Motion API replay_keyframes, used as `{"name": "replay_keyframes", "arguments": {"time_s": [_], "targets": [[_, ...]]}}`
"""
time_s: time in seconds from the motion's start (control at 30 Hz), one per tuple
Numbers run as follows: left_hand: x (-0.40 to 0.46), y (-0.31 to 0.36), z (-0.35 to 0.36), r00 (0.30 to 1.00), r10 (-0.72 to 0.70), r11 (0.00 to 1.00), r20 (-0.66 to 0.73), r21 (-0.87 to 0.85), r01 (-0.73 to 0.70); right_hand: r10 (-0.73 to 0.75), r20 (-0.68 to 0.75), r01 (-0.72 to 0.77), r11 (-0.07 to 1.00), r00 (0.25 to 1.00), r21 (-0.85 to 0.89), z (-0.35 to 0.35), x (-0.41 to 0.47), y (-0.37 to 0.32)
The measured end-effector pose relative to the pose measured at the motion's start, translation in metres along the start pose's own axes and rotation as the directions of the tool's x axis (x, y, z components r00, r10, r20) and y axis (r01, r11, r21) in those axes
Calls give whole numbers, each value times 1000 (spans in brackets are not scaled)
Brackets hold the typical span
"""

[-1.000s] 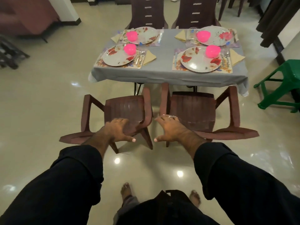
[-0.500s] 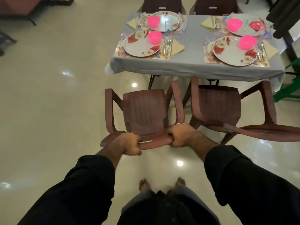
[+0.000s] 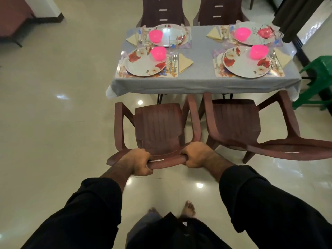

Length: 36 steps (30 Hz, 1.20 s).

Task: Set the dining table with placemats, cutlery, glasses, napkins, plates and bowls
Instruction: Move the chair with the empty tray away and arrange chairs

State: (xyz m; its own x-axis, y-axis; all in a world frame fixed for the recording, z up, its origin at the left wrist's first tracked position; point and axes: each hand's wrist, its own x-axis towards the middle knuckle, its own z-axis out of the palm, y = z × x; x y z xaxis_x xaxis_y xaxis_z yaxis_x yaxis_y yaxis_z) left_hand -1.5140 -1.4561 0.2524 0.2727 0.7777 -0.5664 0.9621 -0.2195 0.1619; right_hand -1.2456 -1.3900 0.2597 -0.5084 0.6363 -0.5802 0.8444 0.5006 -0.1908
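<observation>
A: Grip status?

B: Left hand (image 3: 139,163) and right hand (image 3: 195,157) both curl round the top rail of the near-left brown plastic armchair (image 3: 158,128), one at each end of the rail. Nothing else is held.

A: Chair position?

B: It stands on the glossy cream tiled floor (image 3: 53,123), just off the near edge of the bench (image 3: 197,83), which wears a grey cloth. Its seat is apart from the cloth hem. A second brown plastic armchair (image 3: 235,123) stands just beside it on the right, its front edge under the overhang.

A: Settings?

B: Four, one near each corner of the bench. The near-left one has a floral rectangular placemat (image 3: 149,73), a white floral plate (image 3: 146,62) on it, and a pink plastic bowl (image 3: 158,53) on the plate's far right rim. Metal cutlery (image 3: 173,62) lies just right of the plate, and a folded pale-yellow napkin (image 3: 185,62) right of that. The near-right setting matches it: plate (image 3: 246,64), pink bowl (image 3: 258,52), napkin (image 3: 283,58). The far two carry pink bowls (image 3: 155,36) (image 3: 242,34) on plates; the clear glasses there are too blurred to place.

A: Anything else?

B: Two dark slatted chairs (image 3: 161,11) stand along the far edge, and a green plastic stool (image 3: 318,79) off the right edge.
</observation>
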Motion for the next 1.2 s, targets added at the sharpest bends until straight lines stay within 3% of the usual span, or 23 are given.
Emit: {"name": "replay_keyframes", "arguments": {"time_s": [0.37,0.57,1.2], "targets": [[39,-59,-25,994,108,993,-18,43,-107,94,-68,-89,993,993,83,-11,33,-15],[35,-70,-21,985,167,985,-35,37,-166,130,-31,-127,989,991,72,-17,32,-34],[26,-73,-7,982,127,991,-139,53,-121,86,-43,-85,996,995,31,-16,32,-36]]}}
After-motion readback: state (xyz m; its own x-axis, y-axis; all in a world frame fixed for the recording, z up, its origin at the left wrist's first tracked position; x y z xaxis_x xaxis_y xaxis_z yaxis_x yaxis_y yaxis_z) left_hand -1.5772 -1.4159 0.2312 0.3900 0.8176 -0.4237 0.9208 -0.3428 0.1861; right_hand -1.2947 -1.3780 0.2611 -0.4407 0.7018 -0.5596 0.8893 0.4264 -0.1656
